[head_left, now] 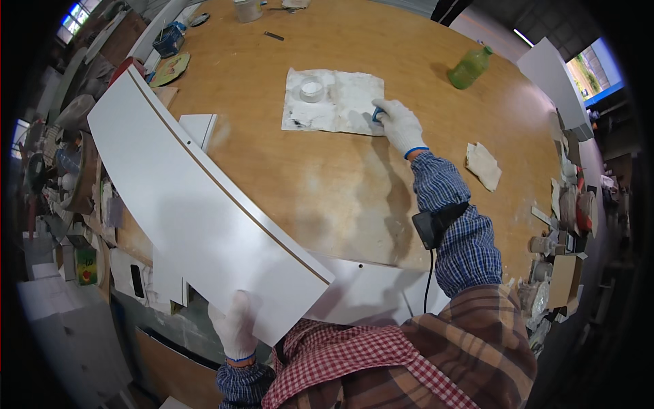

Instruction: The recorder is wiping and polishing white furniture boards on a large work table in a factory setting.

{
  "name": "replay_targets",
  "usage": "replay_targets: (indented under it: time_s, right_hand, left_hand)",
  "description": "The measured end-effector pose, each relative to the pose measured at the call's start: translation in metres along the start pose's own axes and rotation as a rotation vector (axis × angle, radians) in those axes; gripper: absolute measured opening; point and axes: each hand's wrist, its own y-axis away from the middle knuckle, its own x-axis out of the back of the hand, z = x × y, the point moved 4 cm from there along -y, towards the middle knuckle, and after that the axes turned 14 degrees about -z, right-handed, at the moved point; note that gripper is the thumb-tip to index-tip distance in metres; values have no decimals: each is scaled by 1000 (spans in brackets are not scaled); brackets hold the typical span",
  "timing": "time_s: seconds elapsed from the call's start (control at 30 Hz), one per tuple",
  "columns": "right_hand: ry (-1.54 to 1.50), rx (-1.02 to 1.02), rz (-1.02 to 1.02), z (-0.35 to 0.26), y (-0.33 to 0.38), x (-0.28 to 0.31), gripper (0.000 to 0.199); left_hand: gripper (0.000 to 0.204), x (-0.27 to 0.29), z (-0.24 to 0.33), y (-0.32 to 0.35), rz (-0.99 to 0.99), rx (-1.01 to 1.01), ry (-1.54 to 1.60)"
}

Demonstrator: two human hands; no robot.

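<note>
A long white panel [184,198] with a brown strip along its edge slants across the left side of the table. At its near end my left hand [235,327], in a white glove, grips the lower edge; the fingers underneath are partly hidden. My right hand [402,126], also gloved, reaches out to the right edge of a stained white sheet [354,99]. Its fingers are closed around a small blue object [377,114] whose kind I cannot make out. On that sheet stands a small round white tub [311,92].
Another white panel [368,290] lies at the table's near edge, partly under the first. A green bottle [470,68] stands at the far right, and a folded cloth [483,165] lies right of my forearm. Clutter lines both sides. A black device [430,230] with a cable is on my right sleeve.
</note>
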Motion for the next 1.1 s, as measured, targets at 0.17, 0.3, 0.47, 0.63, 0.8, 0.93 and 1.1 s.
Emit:
replay_targets:
  time_s: [0.17, 0.3, 0.47, 0.63, 0.8, 0.93, 1.1]
  right_hand:
    - [-970, 31, 56, -88, 65, 74, 40]
    - [-1104, 143, -16, -161, 164, 95, 41]
    - [-880, 464, 139, -195, 228, 96, 44]
    - [-799, 570, 235, -207, 246, 98, 44]
    - [-832, 563, 252, -211, 255, 91, 43]
    - [-812, 554, 262, -214, 261, 96, 42]
    - [-697, 632, 249, -221, 263, 100, 43]
  left_hand:
    - [45, 14, 1, -8, -26, 39, -49]
    - [47, -2, 11, -20, -59, -65, 8]
    - [37, -14, 30, -19, -278, -192, 236]
    - [32, 0, 29, -10, -370, -271, 199]
    - [41, 9, 21, -3, -208, -212, 176]
    - [41, 4, 29, 2, -245, -256, 192]
    - [43, 12, 27, 5, -261, -244, 175]
